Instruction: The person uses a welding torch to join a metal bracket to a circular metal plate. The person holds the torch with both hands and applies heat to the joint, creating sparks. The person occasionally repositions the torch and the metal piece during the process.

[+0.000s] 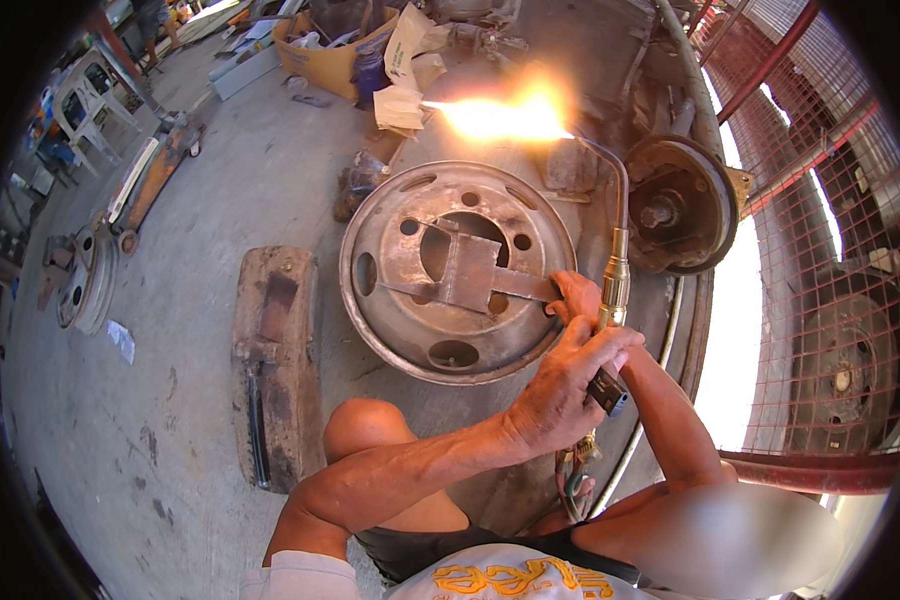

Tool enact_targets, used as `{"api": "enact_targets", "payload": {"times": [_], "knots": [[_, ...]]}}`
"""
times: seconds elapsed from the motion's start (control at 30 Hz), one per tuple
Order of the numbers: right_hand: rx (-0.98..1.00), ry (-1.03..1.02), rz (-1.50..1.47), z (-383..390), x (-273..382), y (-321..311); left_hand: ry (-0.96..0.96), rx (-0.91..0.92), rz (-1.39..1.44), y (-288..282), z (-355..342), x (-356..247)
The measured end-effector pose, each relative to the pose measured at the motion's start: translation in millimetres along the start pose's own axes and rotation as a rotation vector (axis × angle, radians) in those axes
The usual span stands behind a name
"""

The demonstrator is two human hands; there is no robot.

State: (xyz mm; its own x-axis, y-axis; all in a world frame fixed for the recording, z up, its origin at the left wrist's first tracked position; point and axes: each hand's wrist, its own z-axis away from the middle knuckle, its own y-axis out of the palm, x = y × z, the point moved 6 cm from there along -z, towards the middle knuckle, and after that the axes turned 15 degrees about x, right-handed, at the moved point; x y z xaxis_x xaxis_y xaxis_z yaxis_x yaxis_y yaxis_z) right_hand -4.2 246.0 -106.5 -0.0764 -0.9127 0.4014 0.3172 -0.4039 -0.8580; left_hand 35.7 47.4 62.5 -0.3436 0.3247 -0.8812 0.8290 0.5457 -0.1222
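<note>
My left hand (565,385) grips a gas torch (615,290) with a brass body, black handle and long bent nozzle, which throws a bright flame (500,115) toward the upper middle. Just behind it, my right hand (575,295) has its fingers curled on the end of a flat metal bar (525,285), partly hidden by the torch. The bar is part of a rusty bracket piece (470,265) lying across a steel wheel rim (390,330) on the concrete floor. Hoses (570,465) hang from the torch handle.
A long rusty metal piece (275,390) lies left of the rim. A brake drum (675,205) stands right, beside red mesh fencing (770,170). Behind are a cardboard box (310,50) and paper sacks (400,110) near the flame. A jack (155,170) and plastic chair (85,110) are far left.
</note>
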Motion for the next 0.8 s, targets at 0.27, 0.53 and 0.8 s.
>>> {"api": "enact_targets", "payload": {"times": [0.27,0.53,0.8], "knots": [[-0.018,-0.158,0.07,-20,0,-48,-0.059,0.019,-0.016,-3,4,-1],[0.021,-0.257,0.129,-71,3,-85,-0.116,0.011,-0.037,-6,8,-1],[0.054,-0.414,0.128,-76,12,-95,-0.174,0.011,0.016,-12,6,6]]}}
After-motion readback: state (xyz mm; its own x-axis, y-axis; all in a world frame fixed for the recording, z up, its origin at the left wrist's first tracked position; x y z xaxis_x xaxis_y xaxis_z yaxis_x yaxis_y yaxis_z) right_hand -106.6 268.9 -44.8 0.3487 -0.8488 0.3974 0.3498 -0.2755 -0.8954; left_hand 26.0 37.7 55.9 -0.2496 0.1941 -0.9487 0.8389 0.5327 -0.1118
